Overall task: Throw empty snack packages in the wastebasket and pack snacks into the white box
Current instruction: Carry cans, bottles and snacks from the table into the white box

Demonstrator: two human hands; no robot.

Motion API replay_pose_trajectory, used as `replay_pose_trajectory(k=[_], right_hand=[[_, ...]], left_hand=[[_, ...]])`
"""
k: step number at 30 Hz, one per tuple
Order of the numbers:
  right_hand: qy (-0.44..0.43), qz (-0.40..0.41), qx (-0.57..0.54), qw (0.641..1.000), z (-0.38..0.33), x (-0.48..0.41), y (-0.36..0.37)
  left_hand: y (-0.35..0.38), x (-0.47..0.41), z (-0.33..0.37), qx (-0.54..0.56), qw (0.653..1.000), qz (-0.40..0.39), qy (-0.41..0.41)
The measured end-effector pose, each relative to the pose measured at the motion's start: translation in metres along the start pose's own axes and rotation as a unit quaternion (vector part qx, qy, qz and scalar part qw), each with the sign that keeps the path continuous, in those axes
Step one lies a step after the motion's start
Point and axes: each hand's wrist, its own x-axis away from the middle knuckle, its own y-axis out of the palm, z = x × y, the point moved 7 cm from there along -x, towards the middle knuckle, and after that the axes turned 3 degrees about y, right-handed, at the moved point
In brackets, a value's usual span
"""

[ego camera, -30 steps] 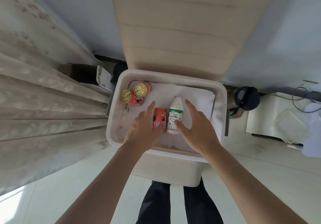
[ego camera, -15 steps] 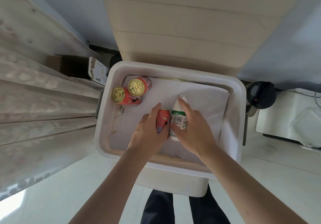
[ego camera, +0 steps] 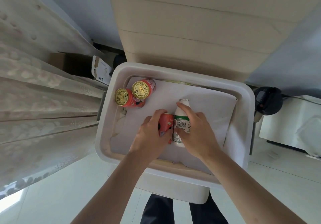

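Inside the white rectangular plastic box (ego camera: 246,105), left of its centre, the person's left hand (ego camera: 149,136) curls closed around a small red drink can (ego camera: 165,123), the right hand (ego camera: 196,129) likewise wrapping the white plastic bottle (ego camera: 180,117) touching it, so either might topple if released carelessly.

Place: a home, most likely a bedroom or living room.
Window side: a pale floral-patterned fabric curtain (ego camera: 34,88) hangs in long folds down to the floor.
Furniture: a cream padded upholstered panel (ego camera: 191,32) with stitched seams stands against the blue-grey wall.
Floor: glossy pale floor tiles (ego camera: 60,189).
Clutter: an open brown cardboard box (ego camera: 73,63) tucked beside the curtain.
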Motion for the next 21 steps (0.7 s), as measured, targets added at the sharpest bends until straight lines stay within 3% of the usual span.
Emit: replay_pose_trajectory(k=[11,21], right_hand=[[-0.058,0.063,-0.040,0.996,-0.020,0.023,-0.042],[-0.155,0.191,-0.074,0.966,-0.096,0.130,-0.181]], left_hand=[[-0.028,0.022,0.031,0.010,0.998,0.046,0.030],[-0.112,0.096,0.176,0.031,0.983,0.097,0.154]])
